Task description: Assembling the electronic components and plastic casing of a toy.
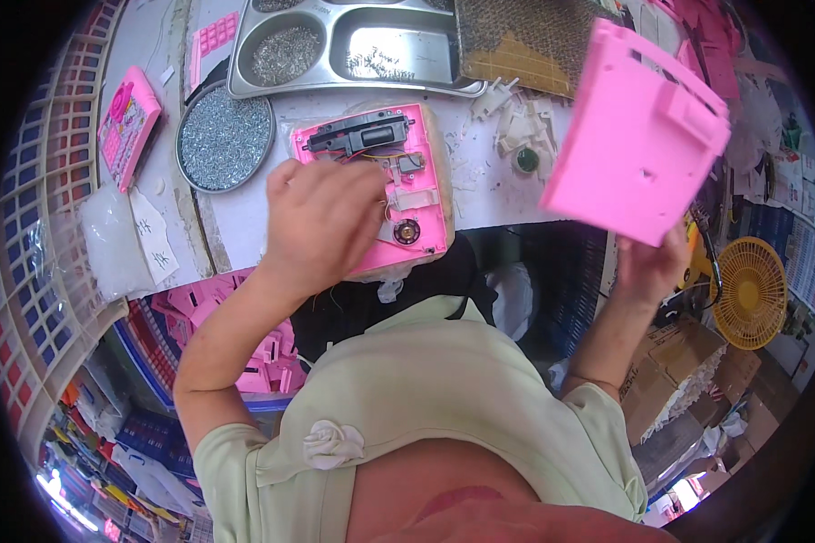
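Note:
On the worktable in front of me lies an open pink plastic toy housing [433, 222], inner side up. It contains a black plastic mechanism [360, 136], thin wires and a small round speaker [407, 232]. My left hand [326, 215] is over its left half, fingers curled down into it; the fingertips are hidden, so I cannot tell what they pinch. Off to the right, my right hand [650, 262] holds a pink plastic cover [638, 136] up by its lower edge, tilted. Its face shows a raised block and slots.
A round dish of small screws [225, 136] stands left of the housing, with a metal compartment tray [398, 54] of small metal parts behind. White plastic pieces [523, 127] lie right of it. A pink toy [129, 128] sits far left. A yellow fan [750, 291] is at right.

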A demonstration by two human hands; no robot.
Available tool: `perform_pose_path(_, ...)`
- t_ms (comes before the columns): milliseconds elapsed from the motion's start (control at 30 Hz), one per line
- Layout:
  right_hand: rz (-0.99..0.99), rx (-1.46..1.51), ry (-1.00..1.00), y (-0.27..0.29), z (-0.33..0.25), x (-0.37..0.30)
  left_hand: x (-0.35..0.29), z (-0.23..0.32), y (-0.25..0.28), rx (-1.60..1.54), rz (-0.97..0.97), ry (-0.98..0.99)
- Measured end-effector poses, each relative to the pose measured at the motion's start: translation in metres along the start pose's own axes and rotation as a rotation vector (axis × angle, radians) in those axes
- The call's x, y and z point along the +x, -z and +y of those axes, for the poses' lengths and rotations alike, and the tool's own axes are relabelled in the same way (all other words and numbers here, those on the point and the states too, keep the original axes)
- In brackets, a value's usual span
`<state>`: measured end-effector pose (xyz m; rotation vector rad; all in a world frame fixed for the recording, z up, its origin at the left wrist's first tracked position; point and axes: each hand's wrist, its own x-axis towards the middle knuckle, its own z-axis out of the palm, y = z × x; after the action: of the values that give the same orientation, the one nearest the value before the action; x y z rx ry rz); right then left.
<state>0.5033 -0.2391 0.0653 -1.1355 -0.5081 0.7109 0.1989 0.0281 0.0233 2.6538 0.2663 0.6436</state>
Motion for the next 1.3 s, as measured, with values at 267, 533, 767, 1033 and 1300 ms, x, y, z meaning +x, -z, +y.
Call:
perform_pose_path(267,-0.142,-0.196,-0.259,-0.124,0.095,0.019,0.014,0.028,0.006,-1.252,0.393,0.722)
perform_pose_path(533,-0.381,-0.848,-0.06,-0.127,0.076,-0.01,-0.019,0.023,0.012,-0.859,0.197,0.762)
perform_pose_path(767,-0.432,-0.956,-0.021,-0.115,0.1,-0.035,-0.044,0.024,-0.008,-0.409,0.127,0.642)
perform_pose_path(1033,-0.546,-0.963,0.02,-0.112,0.104,-0.029,-0.054,0.027,-0.006,-0.47,0.127,0.735)
perform_pose_path(1300,-0.689,-1.011,0.04,-0.117,0.093,-0.011,-0.069,0.033,-0.018,-0.48,0.229,0.77)
